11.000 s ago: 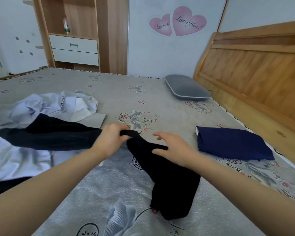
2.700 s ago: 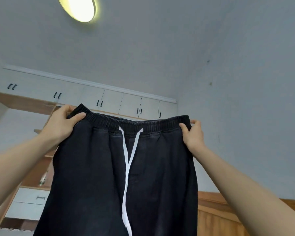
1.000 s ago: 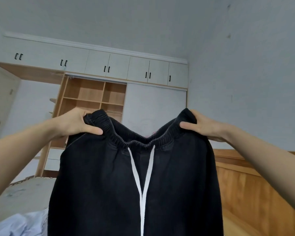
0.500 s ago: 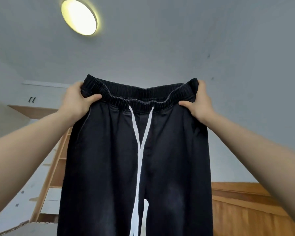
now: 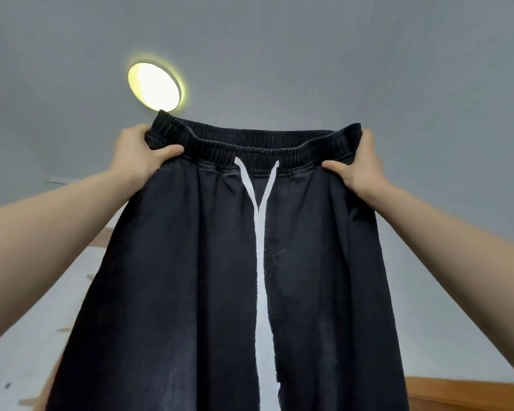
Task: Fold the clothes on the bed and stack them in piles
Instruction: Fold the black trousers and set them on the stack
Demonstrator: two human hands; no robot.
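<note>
I hold the black pants [image 5: 220, 277] up high in the middle of the frame, so they hang straight down and fill most of the lower part. I do this so the cloth can fall flat and I can see how the legs line up before I fold them. The bed is out of sight below, so I cannot see the piles.

The stretchy band [image 5: 255, 143] at the top is pulled wide between my hands, near the middle of the frame. That keeps the top edge straight.

My left hand [image 5: 137, 158] grips the left corner of the band, thumb in front and fingers tucked behind. My right hand [image 5: 359, 167] pinches the right corner the same way. Both hands hold tight, so the pants do not slip.

The white string [image 5: 260, 232] hangs down the middle of the front. It shows me where the middle is.

The round lamp [image 5: 154, 86] glows on the ceiling, upper left, just above the band.
</note>
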